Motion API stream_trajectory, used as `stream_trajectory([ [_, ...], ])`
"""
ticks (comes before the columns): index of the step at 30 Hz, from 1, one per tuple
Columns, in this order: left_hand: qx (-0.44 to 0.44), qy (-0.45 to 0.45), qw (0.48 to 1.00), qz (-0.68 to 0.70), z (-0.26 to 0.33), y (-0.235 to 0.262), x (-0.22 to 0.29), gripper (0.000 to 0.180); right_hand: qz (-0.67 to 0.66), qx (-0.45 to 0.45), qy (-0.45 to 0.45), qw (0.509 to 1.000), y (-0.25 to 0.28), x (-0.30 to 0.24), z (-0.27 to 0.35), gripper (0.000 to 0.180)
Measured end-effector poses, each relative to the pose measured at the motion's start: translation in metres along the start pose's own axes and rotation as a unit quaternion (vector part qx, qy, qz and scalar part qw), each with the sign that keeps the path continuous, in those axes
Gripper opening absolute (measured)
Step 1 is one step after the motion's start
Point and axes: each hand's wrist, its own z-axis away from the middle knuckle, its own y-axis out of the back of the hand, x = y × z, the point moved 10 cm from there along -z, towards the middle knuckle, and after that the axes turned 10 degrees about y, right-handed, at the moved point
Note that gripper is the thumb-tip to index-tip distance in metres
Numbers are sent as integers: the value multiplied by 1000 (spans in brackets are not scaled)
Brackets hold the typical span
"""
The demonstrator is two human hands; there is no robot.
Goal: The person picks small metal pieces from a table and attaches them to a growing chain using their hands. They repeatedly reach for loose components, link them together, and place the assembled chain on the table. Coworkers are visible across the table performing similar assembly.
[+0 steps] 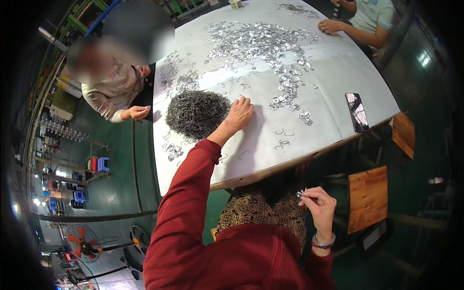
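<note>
My left hand [240, 113] rests at the right side of a big heap of dark wire hooks [197, 113] on the white-covered table. Its fingers are curled together; whatever they hold is hidden. Low over my lap, off the table's near edge, my right hand [320, 205] is closed in a pinch on small shiny metal pieces [300, 194]. Loose hooks [282, 143] lie on the near part of the table. Beyond my left hand spreads a wide scatter of flat silver metal pieces [261, 43], with a trail of them [288, 84] running toward me.
A phone [356, 112] lies near the table's right edge. One co-worker [116, 92] sits at the left and another [369, 24] at the far right, their hands by the table. Wooden stools [368, 199] stand at the right. A fan [82, 241] is behind at lower left.
</note>
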Motion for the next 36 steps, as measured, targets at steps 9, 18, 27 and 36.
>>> stream_trajectory([
  [9, -42, 70, 990, 112, -4, 8, -23, 20, 5, 11, 17, 1000, 10, -5, -17, 11],
  [18, 19, -15, 1000, 19, 4, -8, -5, 10, 4, -2, 22, 1000, 3, 13, -19, 14],
  [27, 39, 285, 910, 298, 6, 35, -75, 18, 2, 11, 5, 1000, 2, 1, -24, 10],
  [36, 73, 252, 854, 449, 76, 67, -68, 22, 66, 4, 66, 996, -4, -12, -26, 6],
])
